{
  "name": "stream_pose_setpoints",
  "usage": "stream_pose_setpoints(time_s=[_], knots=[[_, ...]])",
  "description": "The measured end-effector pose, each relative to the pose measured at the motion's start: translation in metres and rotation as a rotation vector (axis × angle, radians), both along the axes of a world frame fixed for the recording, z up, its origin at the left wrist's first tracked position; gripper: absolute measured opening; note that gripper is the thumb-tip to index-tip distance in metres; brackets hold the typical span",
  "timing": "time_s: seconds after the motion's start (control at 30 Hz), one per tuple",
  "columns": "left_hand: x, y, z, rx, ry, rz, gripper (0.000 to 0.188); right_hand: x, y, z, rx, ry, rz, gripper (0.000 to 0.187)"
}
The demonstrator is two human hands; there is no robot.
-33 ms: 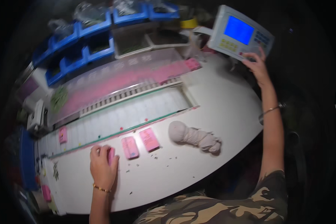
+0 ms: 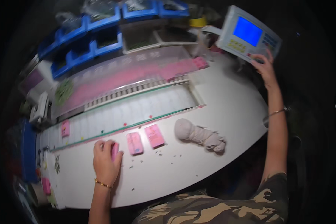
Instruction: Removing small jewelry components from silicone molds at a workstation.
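Note:
On the white table's near left, my left hand (image 2: 107,162) is closed round a small pink box (image 2: 115,151), which stands on edge and is partly hidden by the fingers. Two more pink packs, one (image 2: 134,143) beside my hand and another (image 2: 154,136) further right, lie on the table. My right hand (image 2: 266,69) reaches up to a grey control panel (image 2: 227,31) with a blue screen. Its fingers are spread at the panel's lower keys; whether they press one I cannot tell.
A sunken conveyor (image 2: 149,102) with a green edge runs behind the packs, bearing another pink pack (image 2: 65,128). Right of the packs lies a wrapped greyish cloth bundle (image 2: 201,136). Blue bins (image 2: 82,54) line the back. Dark crumbs dot the white table (image 2: 156,183).
The whole view has shifted a little, so most things sit slightly further right. Both hands stay at the same things: the left on the pink box, the right at the panel.

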State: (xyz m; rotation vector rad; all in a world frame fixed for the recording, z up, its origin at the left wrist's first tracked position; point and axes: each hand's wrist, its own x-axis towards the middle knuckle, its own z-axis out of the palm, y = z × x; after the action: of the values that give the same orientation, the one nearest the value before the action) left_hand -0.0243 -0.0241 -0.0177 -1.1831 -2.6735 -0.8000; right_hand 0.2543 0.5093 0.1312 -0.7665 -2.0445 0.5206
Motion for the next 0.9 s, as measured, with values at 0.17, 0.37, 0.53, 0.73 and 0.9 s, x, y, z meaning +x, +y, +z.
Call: stream_pose_setpoints(time_s=[0.17,0.37,0.53,0.73,0.9], knots=[[-0.004,-0.004,-0.004,0.04,-0.058,0.012,0.064,0.007,0.016,-0.007,0.014,0.04,-0.015,0.028],[-0.003,-0.016,-0.003,-0.007,-0.095,0.064,0.071,-0.012,0.015,-0.019,-0.041,0.092,-0.018,0.031],[-0.004,-0.016,-0.007,-0.002,-0.073,0.063,0.07,-0.003,0.032,-0.02,0.017,0.155,-0.073,0.029],[-0.005,-0.014,-0.004,0.084,-0.132,-0.004,0.066,-0.01,0.022,-0.009,-0.244,0.311,0.042,0.033],[0.008,-0.002,0.006,0.681,-1.001,-0.104,0.072,-0.035,-0.038,0.0,-0.397,0.362,-0.042,0.048]])
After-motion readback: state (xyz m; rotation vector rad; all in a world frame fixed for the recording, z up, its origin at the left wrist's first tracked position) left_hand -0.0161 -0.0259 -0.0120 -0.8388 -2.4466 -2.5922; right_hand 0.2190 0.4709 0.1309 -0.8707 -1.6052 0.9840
